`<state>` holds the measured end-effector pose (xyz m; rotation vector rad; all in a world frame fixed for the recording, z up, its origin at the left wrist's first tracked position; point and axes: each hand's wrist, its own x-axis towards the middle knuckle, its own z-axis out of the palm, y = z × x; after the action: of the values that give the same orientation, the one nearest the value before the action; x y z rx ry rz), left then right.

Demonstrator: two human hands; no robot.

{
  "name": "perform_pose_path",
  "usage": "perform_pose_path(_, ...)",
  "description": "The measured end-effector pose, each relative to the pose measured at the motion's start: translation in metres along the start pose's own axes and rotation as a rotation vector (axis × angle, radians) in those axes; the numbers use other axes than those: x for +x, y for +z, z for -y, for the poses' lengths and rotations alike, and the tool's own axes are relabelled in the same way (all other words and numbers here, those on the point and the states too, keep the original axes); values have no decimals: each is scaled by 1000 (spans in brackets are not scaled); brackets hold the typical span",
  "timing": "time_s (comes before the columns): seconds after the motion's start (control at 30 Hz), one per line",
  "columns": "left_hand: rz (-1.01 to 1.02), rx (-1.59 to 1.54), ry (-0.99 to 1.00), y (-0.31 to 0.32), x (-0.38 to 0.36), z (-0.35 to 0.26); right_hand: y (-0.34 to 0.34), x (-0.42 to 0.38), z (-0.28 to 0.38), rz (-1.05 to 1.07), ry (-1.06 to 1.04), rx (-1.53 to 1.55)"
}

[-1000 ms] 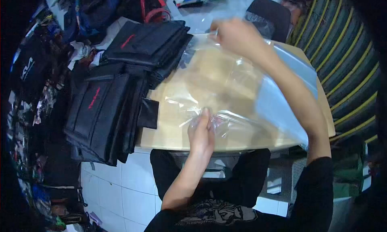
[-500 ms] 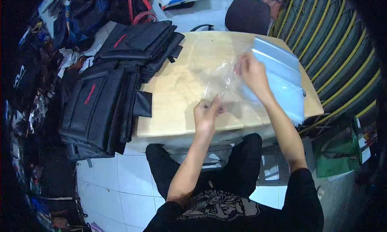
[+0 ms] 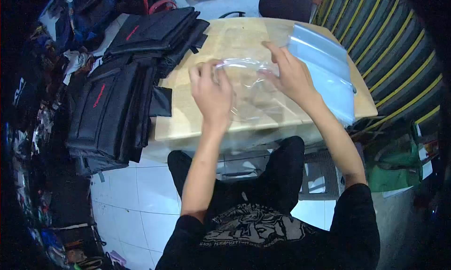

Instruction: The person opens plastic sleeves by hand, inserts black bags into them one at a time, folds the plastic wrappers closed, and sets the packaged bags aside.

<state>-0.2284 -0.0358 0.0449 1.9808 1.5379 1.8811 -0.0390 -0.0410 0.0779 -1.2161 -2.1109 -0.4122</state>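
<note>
A clear plastic bag (image 3: 249,89) is stretched between both my hands above the wooden table (image 3: 235,40). My left hand (image 3: 211,94) grips the bag's left top edge. On the bag's right top edge my right hand (image 3: 291,77) pinches the film, fingers spread. The bag hangs down over the table's front edge and looks to hold nothing. A stack of more clear plastic bags (image 3: 326,70) lies on the table just right of my right hand.
Black folded fabric bags with red lettering (image 3: 117,105) are piled at the table's left, with another pile (image 3: 155,30) at the back left. A dark chair (image 3: 284,2) stands behind the table. Striped corrugated shutter (image 3: 399,58) runs along the right. White floor tiles below.
Both hands have lifted the clear bag and pulled its top edge apart; my left hand rose from the table's front edge to beside my right hand.
</note>
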Motion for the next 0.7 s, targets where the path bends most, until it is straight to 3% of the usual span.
perform_pose_path(0.1, -54, -123, -55, 3, -2, 5, 11, -20, -9, -216, -35, -335)
perform_pose_path(0.17, 83, -82, -118, 4, -9, 5, 20, -40, -7, -204, 178, -215)
perform_pose_path(0.27, 121, 395, 50, 7, -20, -6, 28, -58, -10, -161, 312, -87)
perform_pose_path(0.37, 134, 558, 459, -4, -17, -51, 20, -60, -9, -138, 159, -114)
perform_pose_path(0.4, 185, 486, 563, -2, -9, -57, 16, -59, -6, -117, 158, -95)
perform_pose_path(0.5, 619, 432, 459, 20, -3, -47, 3, -53, 10, -330, 93, -253)
perform_pose_path(0.53, 405, 387, 581, 26, 0, -44, -4, -55, 18, -342, 65, -240)
perform_pose_path(0.57, 396, 363, 584, 31, 4, -45, -12, -57, 26, -353, 36, -226)
perform_pose_path(0.63, 407, 313, 581, 32, 4, -53, -1, -79, 40, -206, -68, 151)
perform_pose_path(0.67, 429, 264, 589, 29, 4, -55, 11, -86, 39, -138, 235, 453)
perform_pose_path(0.7, 453, 194, 553, 32, 3, -54, 8, -80, 36, -132, 272, 419)
